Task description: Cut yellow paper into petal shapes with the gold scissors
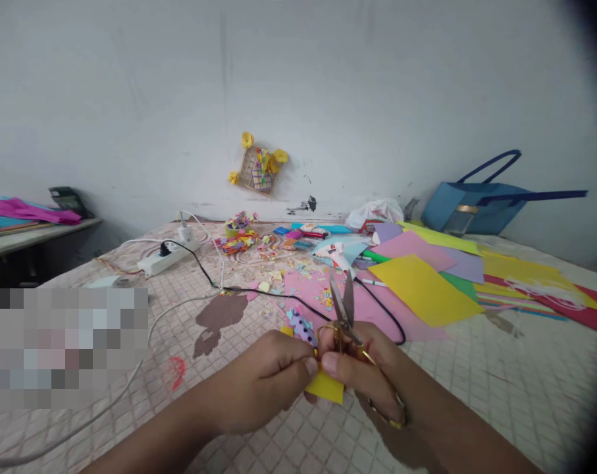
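Just above the table, my left hand (pixel 266 378) is closed with thumb and fingers pinching a piece of yellow paper (pixel 328 387). My right hand (pixel 364 372) is closed beside it, with gold-handled scissors (pixel 346 309) hooked in its fingers. The scissor blades are slightly apart and point up, away from the paper. The right thumb and forefinger also meet at the paper's edge, close to the left thumb. Right behind the hands lies a lilac piece with dark dots (pixel 303 327) and light blue trim. Both hands partly hide the yellow paper.
A white glue gun (pixel 336 253) lies on pink paper (pixel 303 283), its black cord crossing the table. A white power strip (pixel 168 257) is at left. Coloured sheets (pixel 426 289) and a blue bag (pixel 476 207) are at right. Paper scraps (pixel 278 263) litter the middle.
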Demonstrator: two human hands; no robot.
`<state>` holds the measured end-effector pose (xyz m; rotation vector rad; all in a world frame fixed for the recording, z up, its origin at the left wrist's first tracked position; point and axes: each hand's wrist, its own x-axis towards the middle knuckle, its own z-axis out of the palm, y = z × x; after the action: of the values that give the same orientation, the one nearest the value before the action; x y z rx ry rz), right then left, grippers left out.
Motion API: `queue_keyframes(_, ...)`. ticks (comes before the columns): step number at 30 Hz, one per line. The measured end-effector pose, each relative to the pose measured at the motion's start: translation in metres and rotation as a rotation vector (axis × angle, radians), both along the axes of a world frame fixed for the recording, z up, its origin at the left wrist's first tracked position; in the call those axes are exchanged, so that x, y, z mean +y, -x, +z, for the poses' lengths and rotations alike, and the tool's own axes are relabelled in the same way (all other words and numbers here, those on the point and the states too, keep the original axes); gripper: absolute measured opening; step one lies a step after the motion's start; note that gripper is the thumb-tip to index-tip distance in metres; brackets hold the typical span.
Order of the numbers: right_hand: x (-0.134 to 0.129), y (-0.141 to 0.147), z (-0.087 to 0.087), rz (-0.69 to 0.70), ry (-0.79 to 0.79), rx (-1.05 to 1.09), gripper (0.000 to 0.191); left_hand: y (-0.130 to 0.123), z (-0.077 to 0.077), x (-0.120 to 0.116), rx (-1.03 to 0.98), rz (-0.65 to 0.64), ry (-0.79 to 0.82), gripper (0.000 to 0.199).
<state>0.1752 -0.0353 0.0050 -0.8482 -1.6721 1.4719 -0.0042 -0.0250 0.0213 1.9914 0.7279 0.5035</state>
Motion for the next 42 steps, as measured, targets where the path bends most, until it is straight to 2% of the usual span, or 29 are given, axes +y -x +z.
queue_keyframes(3,-0.003,0.003,0.001,-0.016,0.045,-0.026,0.027,-0.003,0.0,-0.001,0.057,-0.032,-0.169,0.031)
queue_keyframes(6,-0.009,0.005,0.004,-0.085,0.031,-0.072,0.024,-0.002,-0.003,0.0,0.097,-0.002,-0.312,0.028)
queue_keyframes(7,-0.011,0.005,0.006,-0.127,0.024,-0.103,0.022,-0.001,-0.003,0.001,0.107,0.003,-0.349,0.028)
queue_keyframes(11,-0.014,0.004,0.009,-0.15,-0.063,-0.293,0.02,0.002,-0.004,0.007,0.131,-0.012,-0.419,0.028)
queue_keyframes(14,-0.014,0.006,0.008,-0.248,-0.111,-0.348,0.023,0.004,-0.004,0.013,0.124,-0.024,-0.381,0.029)
queue_keyframes(18,-0.017,0.013,0.001,-0.329,-0.051,-0.205,0.028,0.007,-0.005,0.02,0.071,-0.02,-0.298,0.032)
queue_keyframes(23,-0.014,0.011,0.0,-0.365,-0.005,0.009,0.03,0.015,-0.003,0.028,0.0,0.135,-0.16,0.036)
queue_keyframes(24,-0.012,0.008,0.001,-0.365,-0.011,-0.004,0.031,0.016,-0.003,0.029,-0.005,0.159,-0.146,0.036)
queue_keyframes(26,-0.006,0.003,0.004,-0.277,-0.023,-0.038,0.03,0.016,-0.002,0.028,-0.005,0.169,-0.113,0.035)
queue_keyframes(30,0.001,0.0,0.003,-0.103,-0.01,-0.006,0.029,0.01,-0.002,0.02,0.008,0.123,-0.068,0.037)
queue_keyframes(35,-0.003,0.005,0.001,-0.147,0.017,-0.074,0.028,0.009,-0.006,0.018,-0.007,0.021,0.039,0.037)
queue_keyframes(40,-0.005,0.005,0.003,-0.13,0.049,-0.087,0.021,0.011,-0.014,0.022,-0.087,0.029,0.128,0.04)
queue_keyframes(42,-0.007,0.007,0.001,-0.171,0.013,-0.114,0.018,0.01,-0.014,0.022,-0.128,0.053,0.132,0.043)
